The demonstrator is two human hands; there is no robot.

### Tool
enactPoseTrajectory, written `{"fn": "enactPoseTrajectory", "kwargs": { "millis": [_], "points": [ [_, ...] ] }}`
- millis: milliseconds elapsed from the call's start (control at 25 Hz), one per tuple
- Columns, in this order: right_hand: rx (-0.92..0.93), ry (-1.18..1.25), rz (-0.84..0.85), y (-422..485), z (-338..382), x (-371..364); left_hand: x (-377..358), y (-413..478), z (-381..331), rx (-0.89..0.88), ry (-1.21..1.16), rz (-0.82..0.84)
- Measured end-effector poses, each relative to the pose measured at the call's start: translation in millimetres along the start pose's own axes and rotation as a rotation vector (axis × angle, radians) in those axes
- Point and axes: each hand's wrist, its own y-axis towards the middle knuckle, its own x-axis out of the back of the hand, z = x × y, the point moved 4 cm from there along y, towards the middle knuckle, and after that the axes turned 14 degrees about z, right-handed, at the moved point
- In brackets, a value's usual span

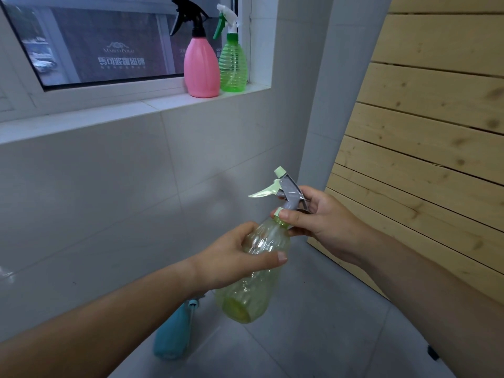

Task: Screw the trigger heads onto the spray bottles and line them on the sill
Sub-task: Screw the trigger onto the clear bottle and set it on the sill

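Observation:
I hold a clear yellow-green spray bottle tilted in front of me. My left hand grips its upper body. My right hand pinches the collar of the grey and pale green trigger head seated on the bottle's neck. On the white window sill, a pink bottle with a black trigger head stands upright beside a green bottle with a white and green trigger head, at the sill's right end. A teal bottle lies on the floor below my left forearm, partly hidden.
White tiled wall fills the space below the sill. A pale wooden slatted panel leans at the right. The floor is grey tile. A window with dark glass is behind the sill.

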Motion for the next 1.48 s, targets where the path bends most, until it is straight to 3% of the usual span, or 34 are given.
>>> {"fn": "enactPoseTrajectory", "kwargs": {
  "millis": [240,520,640,840,1080,1280,1480],
  "points": [
    [0.001,0.044,-0.009,-1,0,-2,-2,-2,1,0.016,-0.141,0.081],
    [0.007,0.014,-0.167,2,-5,-4,5,2,-1,-0.03,0.089,-0.113],
    [-0.002,0.089,-0.098,2,-4,-6,5,2,1,-0.006,0.066,-0.068],
    [0.015,0.273,0.034,3,-3,-7,-1,-6,0,-0.065,-0.185,0.105],
    [0.11,0.176,-0.116,8,2,-8,5,-4,-6,-0.078,0.207,-0.165],
    [0.04,0.466,0.003,4,3,-22,-8,-8,-13,-0.173,-0.218,0.073],
    [0.075,0.55,0.113,5,11,-31,-3,-8,-16,-0.142,-0.229,0.023]
  ]
}}
